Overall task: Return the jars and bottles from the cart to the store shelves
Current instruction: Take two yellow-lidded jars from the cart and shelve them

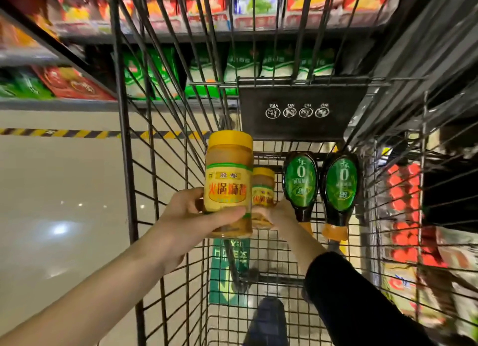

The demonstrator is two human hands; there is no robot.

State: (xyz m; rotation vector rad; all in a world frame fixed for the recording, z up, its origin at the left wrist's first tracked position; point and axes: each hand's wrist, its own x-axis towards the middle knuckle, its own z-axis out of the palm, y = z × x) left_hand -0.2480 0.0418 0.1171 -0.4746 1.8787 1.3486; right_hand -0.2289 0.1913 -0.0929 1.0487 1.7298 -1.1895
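Observation:
My left hand (pixel 191 221) grips a yellow-lidded jar (pixel 229 175) with a yellow label, held up above the wire cart (pixel 165 164). Deeper in the cart, my right hand (pixel 279 215) wraps around the base of a second, matching jar (pixel 263 190) on the cart floor. Just right of it lie two dark squeeze bottles with green oval labels, one (pixel 300 185) beside the other (pixel 341 188), orange caps pointing towards me.
Store shelves (pixel 181 35) with red and green packets run across the top. A black panel (pixel 302 113) with icons hangs at the cart's far end. Pale floor with a yellow-black stripe (pixel 64 133) lies left. Red-packed shelves (pixel 408 211) stand right.

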